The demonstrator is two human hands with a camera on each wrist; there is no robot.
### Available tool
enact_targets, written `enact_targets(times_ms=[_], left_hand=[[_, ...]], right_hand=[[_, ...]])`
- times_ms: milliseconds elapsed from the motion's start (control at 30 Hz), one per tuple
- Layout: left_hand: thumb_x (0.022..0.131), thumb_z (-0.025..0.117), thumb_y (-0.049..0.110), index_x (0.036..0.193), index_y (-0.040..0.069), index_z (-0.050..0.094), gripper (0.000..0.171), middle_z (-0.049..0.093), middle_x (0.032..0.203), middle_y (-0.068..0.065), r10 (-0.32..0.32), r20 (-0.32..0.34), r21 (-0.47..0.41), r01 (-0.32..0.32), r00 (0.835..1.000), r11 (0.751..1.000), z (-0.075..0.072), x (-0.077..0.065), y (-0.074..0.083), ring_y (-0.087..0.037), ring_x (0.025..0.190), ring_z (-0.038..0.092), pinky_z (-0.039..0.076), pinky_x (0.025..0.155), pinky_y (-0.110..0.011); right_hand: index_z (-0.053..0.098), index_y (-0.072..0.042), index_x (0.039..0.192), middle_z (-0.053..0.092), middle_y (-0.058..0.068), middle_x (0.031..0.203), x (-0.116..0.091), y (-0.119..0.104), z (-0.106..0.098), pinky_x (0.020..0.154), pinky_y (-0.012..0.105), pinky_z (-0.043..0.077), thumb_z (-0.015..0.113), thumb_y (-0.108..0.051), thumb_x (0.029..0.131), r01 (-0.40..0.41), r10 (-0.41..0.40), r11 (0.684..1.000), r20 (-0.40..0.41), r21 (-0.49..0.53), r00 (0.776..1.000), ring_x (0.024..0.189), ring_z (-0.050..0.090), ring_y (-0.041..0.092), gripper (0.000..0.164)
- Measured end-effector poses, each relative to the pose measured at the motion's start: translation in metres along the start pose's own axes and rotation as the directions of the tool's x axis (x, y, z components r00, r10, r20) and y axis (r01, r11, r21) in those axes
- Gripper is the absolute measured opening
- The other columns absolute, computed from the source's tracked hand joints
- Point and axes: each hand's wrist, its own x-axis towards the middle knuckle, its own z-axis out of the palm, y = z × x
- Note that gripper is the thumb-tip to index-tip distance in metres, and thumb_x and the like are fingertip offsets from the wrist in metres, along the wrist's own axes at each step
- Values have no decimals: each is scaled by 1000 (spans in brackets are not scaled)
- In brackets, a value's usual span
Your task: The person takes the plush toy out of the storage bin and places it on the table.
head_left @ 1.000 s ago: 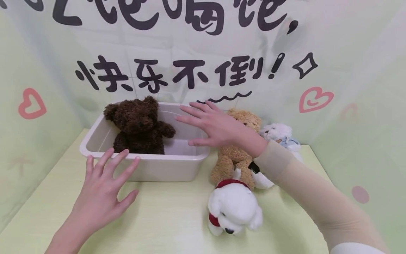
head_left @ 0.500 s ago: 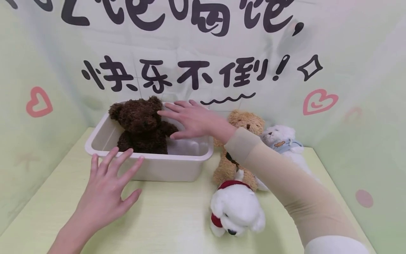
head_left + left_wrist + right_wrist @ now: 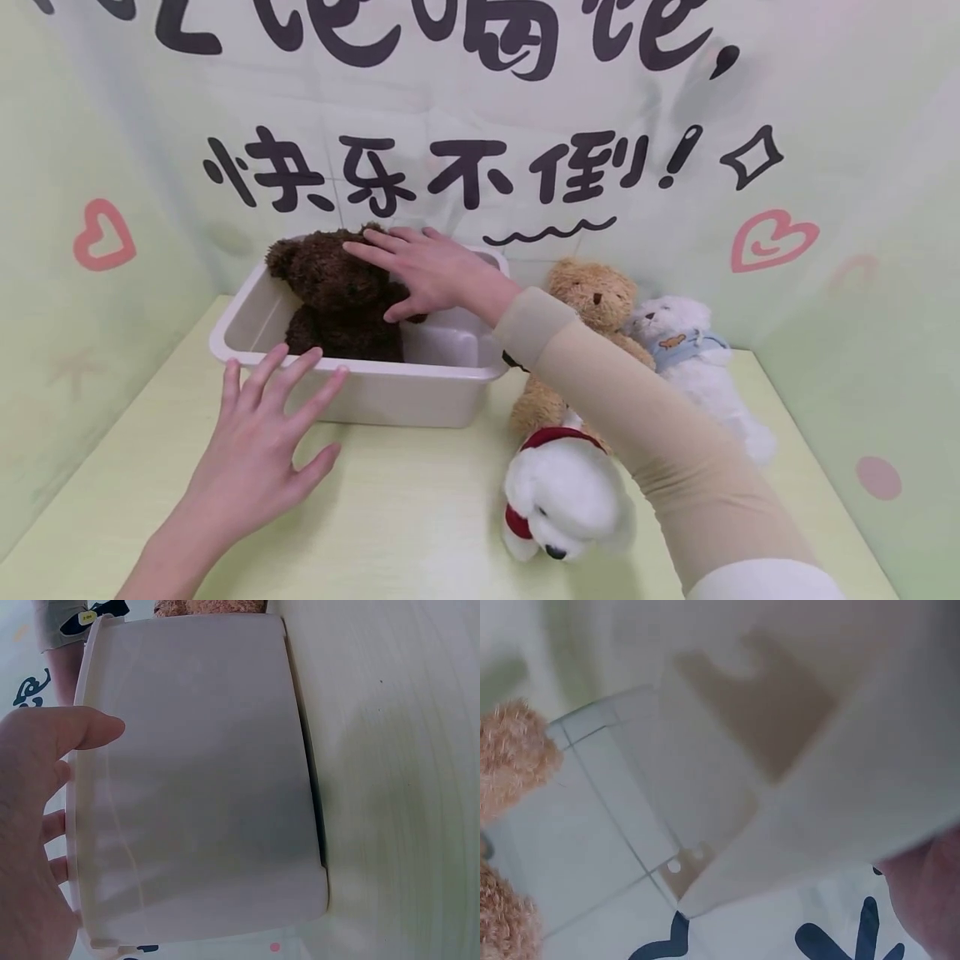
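Note:
A dark brown teddy bear (image 3: 318, 271) sits upright in the left part of a white plastic bin (image 3: 408, 400). My right hand (image 3: 435, 271) reaches over the bin with spread fingers, and its fingertips overlap the right side of the bear's head. Part of the bear's face and arm is hidden behind that hand. At the bin's front rim, my left hand (image 3: 258, 454) has its fingers spread, fingertips right at the edge. In the left wrist view the thumb of the left hand (image 3: 30, 825) lies across the bin's outer wall (image 3: 195, 780).
Right of the bin sit a tan teddy bear (image 3: 592, 296) and a white bear with a blue scarf (image 3: 678, 321), the tan one partly behind my right forearm. In front of them stands a white toy dog (image 3: 573, 492) with red clothing. A printed cloth (image 3: 450, 108) hangs behind.
My right hand has moved left, from over the bin's right side to the brown bear's head. The left hand stays at the front rim. The head view has shifted slightly.

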Motion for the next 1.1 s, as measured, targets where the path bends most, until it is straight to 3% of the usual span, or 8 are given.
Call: enact_targets(times_ms=[200, 400, 567, 800, 1100], left_hand=[[100, 32, 61, 148, 17, 54, 69, 40, 156, -19, -2, 1, -6, 2, 1000, 1000, -1, -1, -1, -50, 148, 23, 2, 111, -78], [100, 32, 61, 148, 17, 54, 69, 40, 156, -19, -10, 1, -9, 10, 1000, 1000, -2, -2, -1, -50, 147, 24, 2, 111, -78], [96, 43, 53, 148, 16, 54, 64, 40, 156, -19, -4, 7, -17, 4, 1000, 1000, -2, -1, -1, -50, 147, 23, 1, 111, -78], [84, 60, 40, 147, 15, 55, 68, 41, 155, -19, 11, 7, -19, -11, 1000, 1000, -2, 2, -1, -51, 146, 25, 1, 112, -77], [88, 55, 45, 147, 17, 55, 66, 41, 156, -18, 0, 10, -17, 0, 1000, 1000, 0, -1, -1, -52, 144, 27, 1, 112, -76]], right_hand=[[1, -33, 166, 10, 2, 172, 4, 0, -4, 121, 52, 22, 67, -68, 88, 7, -6, 999, 18, -36, 1000, 154, 19, 27, 107], [3, -33, 166, 12, 1, 172, 7, 2, -20, 119, 53, 26, 65, -70, 88, 22, -22, 994, -2, -108, 1000, 153, 22, 27, 107], [6, -33, 166, 16, 0, 171, 13, 2, -35, 120, 54, 24, 65, -70, 88, 18, -21, 981, -10, -191, 1000, 153, 23, 29, 105], [3, -35, 166, 12, -2, 172, 31, -9, -43, 120, 46, 27, 65, -71, 87, -3, 1, 993, -16, -120, 1000, 154, 21, 23, 106], [-3, -39, 164, 8, -3, 172, 58, -38, -27, 121, 44, 26, 71, -69, 84, 5, -6, 995, -9, -99, 1000, 154, 20, 21, 113]])
